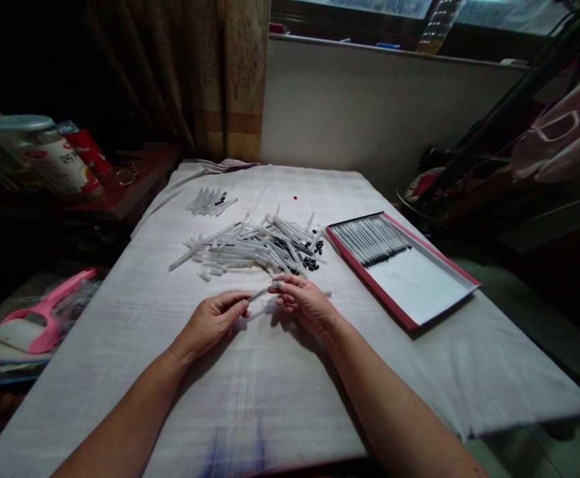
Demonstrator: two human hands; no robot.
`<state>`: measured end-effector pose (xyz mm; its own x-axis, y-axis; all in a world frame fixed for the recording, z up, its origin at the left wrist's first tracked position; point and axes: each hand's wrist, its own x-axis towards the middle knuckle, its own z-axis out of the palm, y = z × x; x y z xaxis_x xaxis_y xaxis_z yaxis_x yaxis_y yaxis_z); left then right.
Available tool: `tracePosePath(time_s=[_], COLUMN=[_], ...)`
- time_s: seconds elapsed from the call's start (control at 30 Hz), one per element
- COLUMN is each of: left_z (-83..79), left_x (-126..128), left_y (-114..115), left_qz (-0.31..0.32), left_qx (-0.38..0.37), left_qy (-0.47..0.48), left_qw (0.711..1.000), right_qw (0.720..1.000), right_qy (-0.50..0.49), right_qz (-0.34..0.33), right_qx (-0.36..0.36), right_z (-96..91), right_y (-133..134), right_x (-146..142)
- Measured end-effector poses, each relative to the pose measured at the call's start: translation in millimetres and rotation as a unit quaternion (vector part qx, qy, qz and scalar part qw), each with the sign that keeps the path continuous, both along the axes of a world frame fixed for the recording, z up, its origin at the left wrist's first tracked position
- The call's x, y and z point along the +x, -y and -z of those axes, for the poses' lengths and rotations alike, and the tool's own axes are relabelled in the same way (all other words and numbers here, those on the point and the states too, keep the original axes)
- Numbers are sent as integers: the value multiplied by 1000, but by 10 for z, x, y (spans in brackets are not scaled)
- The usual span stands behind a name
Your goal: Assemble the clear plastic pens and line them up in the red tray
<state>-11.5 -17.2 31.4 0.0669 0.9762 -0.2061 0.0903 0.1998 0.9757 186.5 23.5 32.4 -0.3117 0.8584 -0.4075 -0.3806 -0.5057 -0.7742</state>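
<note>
Between my two hands is a slim pen (258, 294), held nearly level just above the cloth. My left hand (214, 320) is closed around one end, and the fingers of my right hand (303, 304) pinch the other. Its tip at the right fingers is too small to make out. Just beyond the hands lies a loose pile of clear pen barrels (240, 255) with dark refills among them. Small black plugs (311, 263) are scattered at the pile's right side. A shallow red-edged box (444, 257) holds a row of pens (377, 239) with black ends.
A smaller group of white caps (204, 202) and a tiny red piece (295, 197) lie farther back on the white cloth (290, 398). Jars (30, 156) stand on a side table at left, above a pink-handled item (53, 312). A wall and curtain (230, 79) border the back.
</note>
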Motion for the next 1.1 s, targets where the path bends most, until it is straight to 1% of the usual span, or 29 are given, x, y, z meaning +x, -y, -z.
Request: tracePosePath(time_s=[0.2, 0.27, 0.37, 0.43, 0.53, 0.73, 0.93, 1.03, 1.1], left_z=[40, 41, 63, 96, 149, 172, 155, 156, 152], left_x=[-20, -35, -63, -78, -85, -60, -58, -50, -28], left_y=[3, 7, 10, 10, 11, 11, 1, -18, -41], left_qz=[14, 39, 82, 94, 89, 74, 79, 76, 71], left_qx=[11, 27, 70, 97, 127, 151, 167, 167, 162], left_qy=[-30, -64, -136, -175, -202, -211, -205, -196, -173], left_qw=[999, 997, 985, 975, 967, 963, 961, 963, 969], right_qw=[998, 993, 978, 967, 963, 964, 965, 967, 971], right_qy=[42, 82, 154, 179, 180, 170, 156, 148, 129], right_qz=[-26, -43, -88, -119, -142, -142, -142, -136, -127], right_qx=[39, 67, 113, 134, 144, 147, 154, 157, 158], right_z=[43, 66, 77, 71, 66, 127, 185, 164, 133], right_y=[22, 14, 0, -6, -8, -21, -23, -27, -27], right_x=[-10, -2, 29, 54, 75, 59, 34, 39, 28])
